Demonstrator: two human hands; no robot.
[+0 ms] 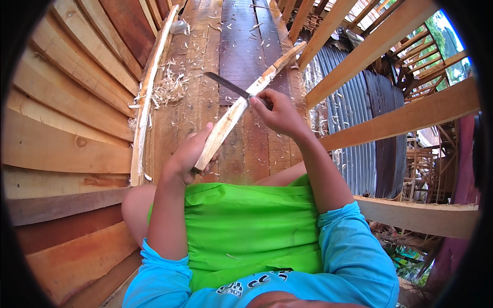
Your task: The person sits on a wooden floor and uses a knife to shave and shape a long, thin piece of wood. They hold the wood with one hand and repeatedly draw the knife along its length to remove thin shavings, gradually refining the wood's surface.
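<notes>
A pale, whittled wooden stick [226,126] slants across in front of me, its near end by my lap and its far end up to the right. My left hand [191,154] is wrapped round the near end, thumb along its side. My right hand [275,110] grips a knife whose handle is hidden in the fingers. The dark knife blade [226,83] points up and left, crossing the stick about midway; whether its edge bites into the wood I cannot tell. Beyond the blade the stick's far part is browner and rougher.
Curled wood shavings [172,88] lie on the plank floor [197,56]. A long pale wood strip [146,108] runs along the left plank wall [67,138]. On my right are slanted wooden slats [400,110], with corrugated metal sheets [349,102] beyond them. A small clear object [178,27] sits far left.
</notes>
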